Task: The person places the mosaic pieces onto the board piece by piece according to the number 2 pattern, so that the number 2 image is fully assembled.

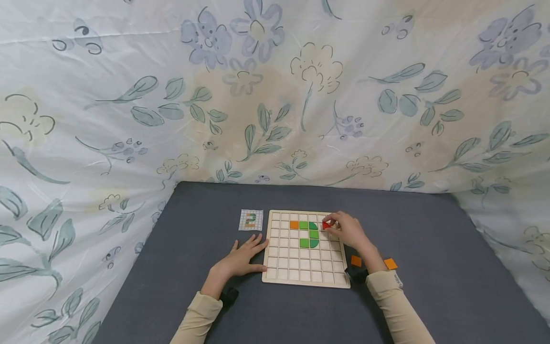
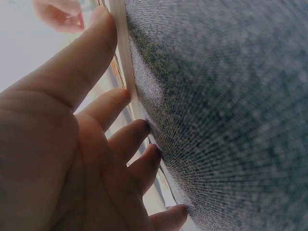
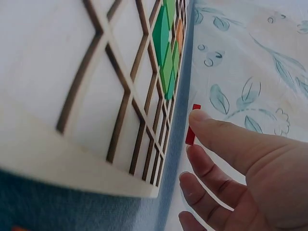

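Note:
A wooden grid board lies on the dark table, with an orange square tile, several green square tiles and two darker green rounded tiles set in its cells. My right hand pinches a small red tile between thumb and forefinger over the board's upper right part. Spread along the board's left edge, my left hand touches the rim with its fingertips and thumb, as the left wrist view also shows.
A small printed pattern card lies left of the board's upper corner. Two loose orange tiles are by the right forearm, one on each side. A flowered cloth hangs behind the table.

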`<state>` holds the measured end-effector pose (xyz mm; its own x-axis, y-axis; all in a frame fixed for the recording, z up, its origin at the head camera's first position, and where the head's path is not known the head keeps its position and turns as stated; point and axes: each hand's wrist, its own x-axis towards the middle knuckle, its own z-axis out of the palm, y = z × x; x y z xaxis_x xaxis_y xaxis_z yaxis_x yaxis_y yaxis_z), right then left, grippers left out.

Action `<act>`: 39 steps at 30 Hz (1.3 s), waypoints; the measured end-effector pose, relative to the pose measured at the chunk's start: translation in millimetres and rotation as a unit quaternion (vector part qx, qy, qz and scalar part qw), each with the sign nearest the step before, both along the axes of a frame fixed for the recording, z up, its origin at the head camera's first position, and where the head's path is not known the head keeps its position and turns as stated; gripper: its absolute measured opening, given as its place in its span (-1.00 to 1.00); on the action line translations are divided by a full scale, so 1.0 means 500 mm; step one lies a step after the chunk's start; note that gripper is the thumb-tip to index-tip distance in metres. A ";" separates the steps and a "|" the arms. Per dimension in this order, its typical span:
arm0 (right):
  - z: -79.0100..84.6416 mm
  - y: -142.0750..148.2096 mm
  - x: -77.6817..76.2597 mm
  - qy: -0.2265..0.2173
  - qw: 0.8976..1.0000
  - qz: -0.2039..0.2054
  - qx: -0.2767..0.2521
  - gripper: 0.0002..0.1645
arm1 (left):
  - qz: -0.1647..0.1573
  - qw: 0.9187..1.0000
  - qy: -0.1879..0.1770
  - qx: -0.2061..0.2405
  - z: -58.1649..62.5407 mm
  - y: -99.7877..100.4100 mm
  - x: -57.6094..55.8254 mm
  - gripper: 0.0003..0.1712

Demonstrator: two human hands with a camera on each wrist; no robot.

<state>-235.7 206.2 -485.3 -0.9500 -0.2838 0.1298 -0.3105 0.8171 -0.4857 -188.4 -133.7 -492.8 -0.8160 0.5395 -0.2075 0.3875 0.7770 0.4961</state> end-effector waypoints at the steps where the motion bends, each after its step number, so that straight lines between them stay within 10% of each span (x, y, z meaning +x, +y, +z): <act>1: 0.000 -0.003 0.001 0.000 1.000 0.003 0.001 -0.72 | 0.000 1.000 0.000 0.000 0.000 0.000 0.000 -0.11; 39: 0.000 -0.115 0.013 -0.002 0.995 0.102 0.018 -0.70 | 0.004 1.000 -0.003 -0.002 0.003 0.001 0.002 -0.12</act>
